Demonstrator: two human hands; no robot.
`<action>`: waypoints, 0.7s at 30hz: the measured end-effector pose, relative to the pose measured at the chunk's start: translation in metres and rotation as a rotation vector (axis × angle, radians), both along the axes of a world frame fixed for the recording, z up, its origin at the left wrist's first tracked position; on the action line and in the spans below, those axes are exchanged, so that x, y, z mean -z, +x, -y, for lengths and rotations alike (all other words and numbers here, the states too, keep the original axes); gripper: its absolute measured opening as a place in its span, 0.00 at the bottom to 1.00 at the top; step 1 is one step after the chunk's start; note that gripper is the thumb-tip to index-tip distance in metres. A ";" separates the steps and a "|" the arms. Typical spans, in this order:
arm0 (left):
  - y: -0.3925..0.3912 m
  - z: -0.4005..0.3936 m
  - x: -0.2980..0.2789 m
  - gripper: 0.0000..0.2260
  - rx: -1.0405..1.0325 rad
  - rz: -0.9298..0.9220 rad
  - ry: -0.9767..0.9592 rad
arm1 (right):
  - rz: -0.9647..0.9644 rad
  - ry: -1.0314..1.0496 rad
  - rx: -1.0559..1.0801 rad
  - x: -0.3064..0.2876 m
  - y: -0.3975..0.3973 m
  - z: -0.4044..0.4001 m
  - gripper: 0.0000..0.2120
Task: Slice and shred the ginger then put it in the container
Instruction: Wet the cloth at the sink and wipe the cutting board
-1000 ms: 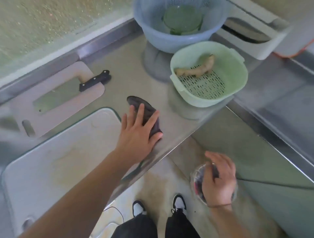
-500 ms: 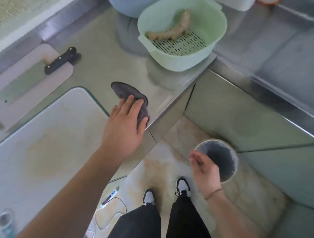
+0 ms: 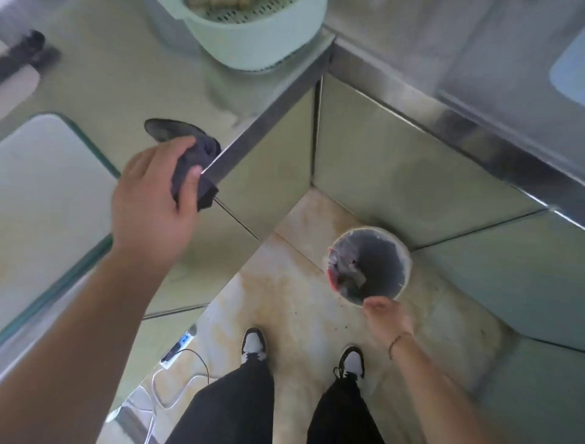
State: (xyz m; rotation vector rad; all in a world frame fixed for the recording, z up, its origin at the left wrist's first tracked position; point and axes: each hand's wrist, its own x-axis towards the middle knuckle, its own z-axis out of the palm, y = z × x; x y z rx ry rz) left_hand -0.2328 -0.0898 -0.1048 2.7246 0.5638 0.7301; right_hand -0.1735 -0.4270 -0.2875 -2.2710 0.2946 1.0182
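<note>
Left hand gripping dark grey cloth, soft and crumpled, at stainless counter edge; part of cloth draped over the lip, rest bunched flat on the brushed steel toward 11 o'clock of the hand. Right hand low at 5 o'clock of frame, above floor, just at near rim of round bin; fingers loosely curled, apparently holding nothing, though view is motion-blurred. Bin cylindrical, pale rim, dark liner, crumpled clear film plus something reddish inside at its 8 o'clock. Pale green plastic colander, round, perforated base, at 12 o'clock near counter corner; ginger only just visible inside at top edge, tan and knobbly. White cutting board, rounded corner, green-tinted edge, at 9 o'clock; faint stain on surface. Black knife handle at 10 o'clock, blurred, on second pale board. Cabinet fronts smooth reflective metal; floor tiles beige, mottled. White power strip with cable at 7 o'clock; no legible writing anywhere. Black trousers, black-and-white trainers at 6 o'clock.
</note>
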 end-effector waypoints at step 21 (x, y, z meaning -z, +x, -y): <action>0.019 0.211 0.308 0.09 -0.249 -0.371 -1.007 | -0.386 0.157 0.645 0.260 0.042 0.096 0.21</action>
